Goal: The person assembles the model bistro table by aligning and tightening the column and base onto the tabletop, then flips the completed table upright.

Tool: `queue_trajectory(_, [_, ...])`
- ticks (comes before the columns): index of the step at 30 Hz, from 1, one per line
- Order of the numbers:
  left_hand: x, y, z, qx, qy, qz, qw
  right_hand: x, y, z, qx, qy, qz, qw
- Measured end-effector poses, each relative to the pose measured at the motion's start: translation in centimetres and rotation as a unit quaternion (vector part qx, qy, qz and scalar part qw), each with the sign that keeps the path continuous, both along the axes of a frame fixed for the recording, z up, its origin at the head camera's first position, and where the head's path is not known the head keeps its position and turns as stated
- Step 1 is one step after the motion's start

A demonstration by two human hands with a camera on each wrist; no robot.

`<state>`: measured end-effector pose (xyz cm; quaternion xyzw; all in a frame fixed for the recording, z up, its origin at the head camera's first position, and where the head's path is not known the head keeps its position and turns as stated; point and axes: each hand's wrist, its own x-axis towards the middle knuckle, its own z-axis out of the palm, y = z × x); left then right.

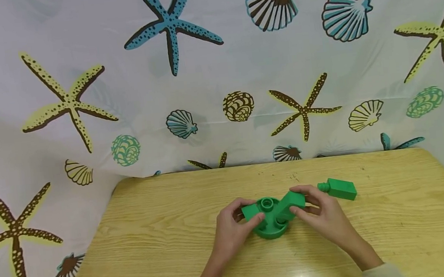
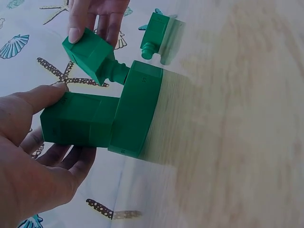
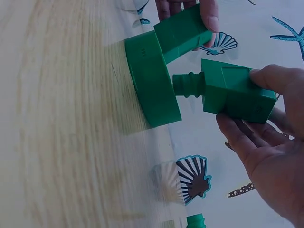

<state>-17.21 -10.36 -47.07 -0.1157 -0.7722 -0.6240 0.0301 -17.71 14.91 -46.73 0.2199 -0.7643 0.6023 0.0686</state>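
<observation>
A round green base [image 1: 271, 233] with raised ring sockets sits on the table. My left hand [image 1: 233, 227] grips an upright green rectangular block [image 2: 78, 121] that stands on the base, thumb on one side and fingers on the other. My right hand [image 1: 328, 217] pinches a second green block [image 3: 237, 92] between thumb and fingers. This block is tilted, its ridged peg [image 3: 187, 85] pointing down at a socket near the base's right side. Whether the peg's tip is inside the socket, I cannot tell. An open socket [image 1: 267, 203] shows at the back of the base.
A third green block [image 1: 342, 189] with a ridged peg lies on its side, behind and right of the base. The wooden table [image 1: 156, 244] ends at a white cloth [image 1: 207, 77] printed with shells and starfish.
</observation>
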Motion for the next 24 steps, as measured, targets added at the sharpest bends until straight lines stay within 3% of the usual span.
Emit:
queue_trajectory(6, [-0.4,0.0,0.0,-0.001,0.003,-0.001,1.0000,-0.3,-0.5,-0.4,0.019,0.025,0.006,0.9995])
queue_trajectory(15, [0.1,0.0,-0.2,0.003,-0.001,0.013,0.9999,0.1,-1.2,-1.1,0.023,0.014,0.014,0.9995])
queue_trajectory(24, [-0.1,0.3,-0.2,0.009,0.010,0.012,0.9998,0.0,-0.4,-0.6,0.026,-0.004,0.036,0.9990])
